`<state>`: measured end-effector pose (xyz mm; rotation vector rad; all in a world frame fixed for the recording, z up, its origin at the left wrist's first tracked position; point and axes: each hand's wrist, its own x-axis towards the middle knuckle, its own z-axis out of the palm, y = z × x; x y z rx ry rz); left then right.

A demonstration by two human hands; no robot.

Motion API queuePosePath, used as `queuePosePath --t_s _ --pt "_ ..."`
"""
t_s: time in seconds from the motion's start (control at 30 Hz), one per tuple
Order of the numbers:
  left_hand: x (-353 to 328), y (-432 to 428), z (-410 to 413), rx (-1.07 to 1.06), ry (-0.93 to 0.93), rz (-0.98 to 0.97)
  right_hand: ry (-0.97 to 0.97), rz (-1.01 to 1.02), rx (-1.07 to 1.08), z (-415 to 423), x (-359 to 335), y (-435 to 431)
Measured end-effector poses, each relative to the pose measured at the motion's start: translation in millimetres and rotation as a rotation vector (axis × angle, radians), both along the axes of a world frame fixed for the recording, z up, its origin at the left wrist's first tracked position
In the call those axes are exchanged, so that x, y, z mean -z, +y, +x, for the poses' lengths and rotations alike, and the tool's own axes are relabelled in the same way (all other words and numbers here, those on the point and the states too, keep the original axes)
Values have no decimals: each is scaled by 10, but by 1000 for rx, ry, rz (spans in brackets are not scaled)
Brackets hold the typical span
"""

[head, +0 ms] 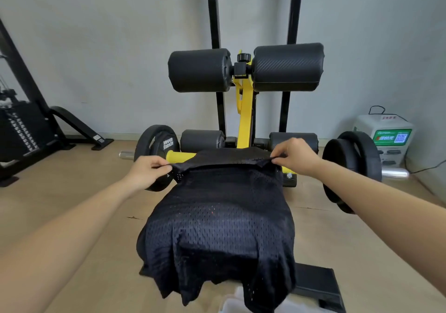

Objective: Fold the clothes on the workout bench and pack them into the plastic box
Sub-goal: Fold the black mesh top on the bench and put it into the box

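Two pinch grips to log: your left hand (147, 170) pinches the far corner of the black mesh garment (222, 216) at 11 o'clock, and your right hand (298, 157) pinches the opposite far corner at 1 o'clock. On both hands the thumb is against curled fingers, and the far edge is stretched taut between them. The garment lies lengthwise over the workout bench (316, 281), hiding the pad. Its near end hangs off toward 6 o'clock in uneven folds. At 6 o'clock, under that hanging cloth, a pale corner of the plastic box (231, 305) shows; the rest is hidden. Past your hands at 12 o'clock stands a yellow post (245, 110) with black foam rollers (200, 70) on either side. Weight plates (350, 168) sit on a bar at 9 and 3 o'clock. A weight-stack machine (19, 129) stands far off at 9 o'clock, and a white cabinet (386, 139) with a green panel at 2 o'clock, by the wall.
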<state>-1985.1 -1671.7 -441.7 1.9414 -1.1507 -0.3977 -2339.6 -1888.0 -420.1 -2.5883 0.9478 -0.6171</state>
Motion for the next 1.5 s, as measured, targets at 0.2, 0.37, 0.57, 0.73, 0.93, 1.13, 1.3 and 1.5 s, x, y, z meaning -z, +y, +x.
queuePosePath --t_s 0.2,0.37,0.57,0.73,0.93,1.13,1.3,1.5 --pt "-6 193 -231 25 -249 254 170 10 -22 -222 50 357" --pt "-243 336 -808 94 -331 135 -14 97 -20 -430 -15 696" --pt "-323 701 -1584 388 -474 94 -81 245 -97 -656 -88 1321" --pt "-197 898 -2009 519 -645 130 38 283 -41 -746 -2 1727" --pt "107 867 -2094 426 -775 49 15 327 70 -858 382 1971" --pt "180 842 -2036 468 -672 -123 86 311 92 -737 672 2080" --pt "174 821 -2003 480 -668 -122 2 298 131 -691 792 2151" --pt "127 752 -1949 440 -411 -132 -221 18 82 -748 718 2079"
